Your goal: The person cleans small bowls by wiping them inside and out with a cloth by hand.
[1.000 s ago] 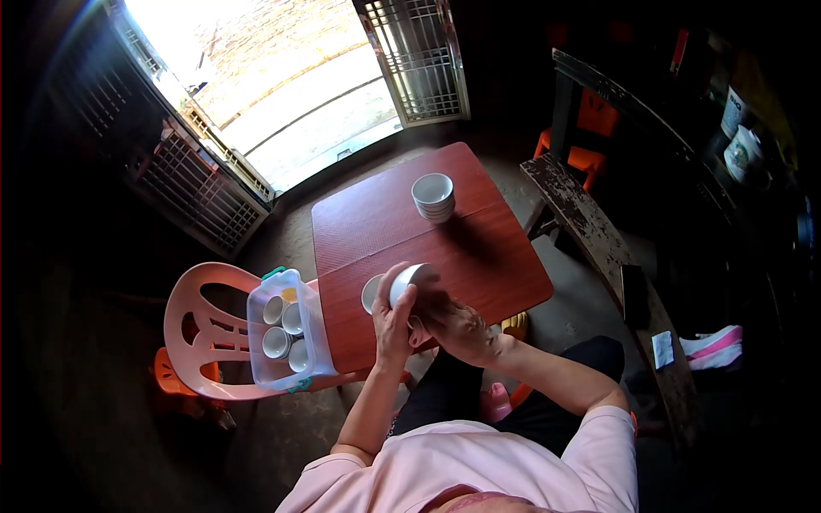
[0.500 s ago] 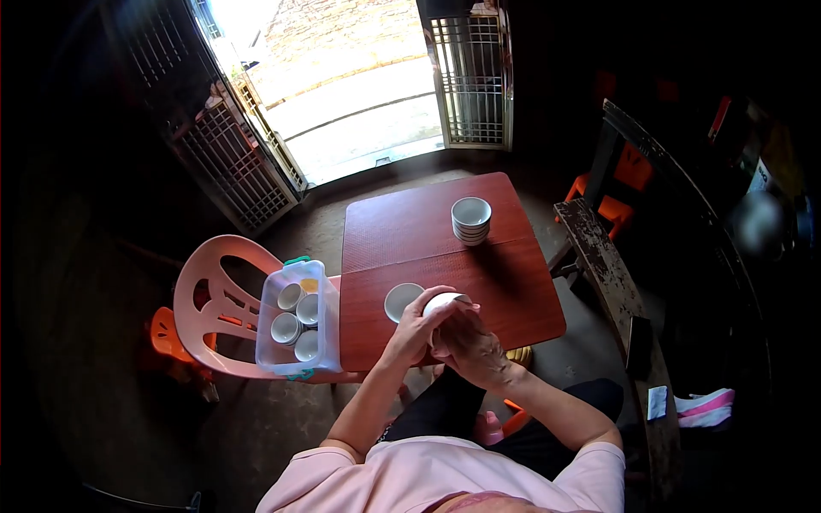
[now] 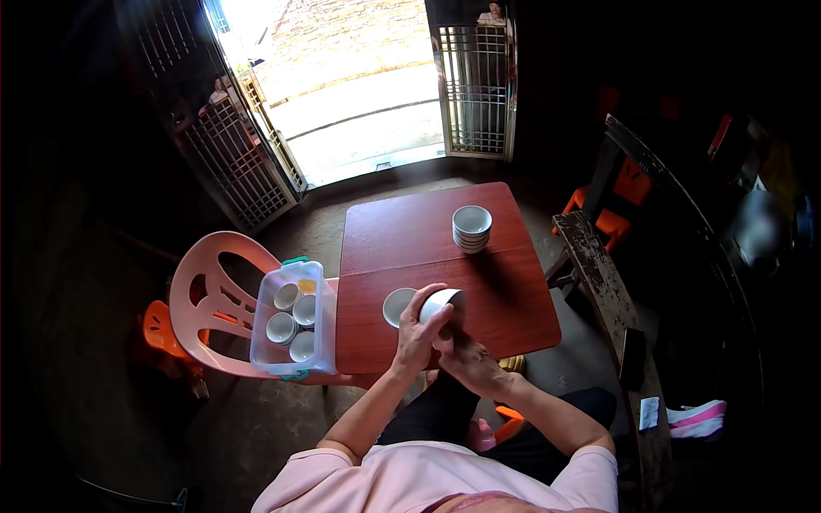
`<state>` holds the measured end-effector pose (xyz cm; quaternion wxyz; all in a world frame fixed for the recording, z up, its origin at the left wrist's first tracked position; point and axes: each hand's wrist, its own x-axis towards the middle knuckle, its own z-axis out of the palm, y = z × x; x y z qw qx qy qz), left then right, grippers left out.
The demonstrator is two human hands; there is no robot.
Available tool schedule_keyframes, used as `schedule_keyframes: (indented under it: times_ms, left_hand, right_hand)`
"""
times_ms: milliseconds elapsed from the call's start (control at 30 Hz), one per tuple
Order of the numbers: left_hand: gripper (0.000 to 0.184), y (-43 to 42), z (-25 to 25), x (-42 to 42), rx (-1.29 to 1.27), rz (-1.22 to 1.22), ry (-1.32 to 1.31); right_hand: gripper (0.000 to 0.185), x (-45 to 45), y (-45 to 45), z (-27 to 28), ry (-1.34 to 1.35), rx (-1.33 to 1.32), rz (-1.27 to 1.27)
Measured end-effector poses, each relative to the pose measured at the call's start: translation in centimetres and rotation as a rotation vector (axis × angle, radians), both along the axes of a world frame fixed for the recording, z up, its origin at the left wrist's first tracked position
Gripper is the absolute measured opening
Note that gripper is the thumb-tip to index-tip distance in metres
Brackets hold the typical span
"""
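Note:
My left hand [image 3: 416,335] is closed around a white bowl [image 3: 438,304], tilted on its side above the near edge of the table. Its pale outer wall faces up and its mouth turns to the right. My right hand [image 3: 470,366] is at the bowl's lower right, fingers against the rim and partly hidden in shadow. Just left of my left hand, another white bowl [image 3: 398,308] rests on the red-brown table [image 3: 402,231]. Farther back stands a stack of white bowls [image 3: 472,224].
A clear plastic box [image 3: 321,350] with several white bowls and teal handles sits on a pink chair [image 3: 192,295] left of the table. A worn wooden bench [image 3: 599,269] runs along the right, an orange chair [image 3: 609,224] behind it. Ahead, barred doors [image 3: 475,94] stand open.
The bowl has turned in my hands, so more of its outer wall shows. My right hand has shifted slightly down, its fingers lower on the bowl. The view has tilted a little.

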<state>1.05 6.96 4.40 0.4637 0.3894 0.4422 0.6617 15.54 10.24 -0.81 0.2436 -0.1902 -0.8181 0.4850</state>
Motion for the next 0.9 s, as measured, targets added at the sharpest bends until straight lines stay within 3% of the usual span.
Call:
schedule_keyframes:
  times_ms: [67,100,167,200,233,300,400,433,500,600,733,833,867,900]
  left_hand:
    - [0.047,-0.1,-1.6,-0.1,0.117,0.096,0.148]
    - [0.049,-0.5,-1.0,1.0,0.192,0.163,0.187]
    - [0.048,-0.2,-1.1,1.0,0.257,0.184,0.257]
    - [0.045,0.0,-1.0,0.9,0.180,0.103,0.156]
    - [0.043,-0.1,-0.9,0.5,0.102,0.019,0.058]
    - [0.041,0.4,-0.5,0.1,0.093,-0.056,-0.085]
    - [0.040,0.5,-0.3,0.2,0.076,-0.001,-0.072]
    - [0.040,0.0,-0.5,-0.3,0.068,-0.046,0.006]
    - [0.040,0.0,-1.7,0.3,0.099,0.121,0.257]
    - [0.039,-0.2,-2.2,0.9,0.168,0.129,0.137]
    - [0.031,0.0,0.2,-0.9,-0.085,-0.203,-0.134]
    - [0.033,0.1,0.5,-1.2,-0.057,-0.198,-0.005]
    - [0.034,0.1,0.2,-1.2,-0.063,-0.182,-0.038]
    - [0.035,0.0,-0.1,-0.9,-0.048,-0.140,-0.053]
  right_hand:
    - [0.053,0.9,-0.4,-0.6,0.504,-0.921,0.162]
    - [0.050,0.7,-0.8,3.0,0.546,-1.132,0.053]
    - [0.050,0.6,-0.8,0.5,0.321,-0.775,0.034]
    - [0.049,0.6,-1.5,2.3,-0.006,-0.385,-0.037]
    - [0.048,0.0,-1.7,1.1,-0.042,0.223,-0.129]
    - [0.043,-0.6,-0.7,3.1,0.050,0.702,-0.194]
    - [0.041,-0.3,0.9,2.7,0.093,0.895,-0.262]
    - [0.041,-0.3,0.5,1.9,0.108,0.680,-0.216]
    - [0.043,-0.4,-1.2,0.9,0.136,0.259,-0.128]
    - [0.043,0.3,-1.9,2.3,0.050,-0.363,-0.037]
    - [0.046,-0.9,-1.3,1.0,0.141,0.675,-0.213]
    - [0.050,-0.9,0.7,0.1,0.214,0.899,-0.194]
    - [0.043,-1.0,0.4,-0.3,0.195,0.880,-0.210]
    - [0.039,-1.1,-0.5,-0.5,0.205,0.669,-0.233]
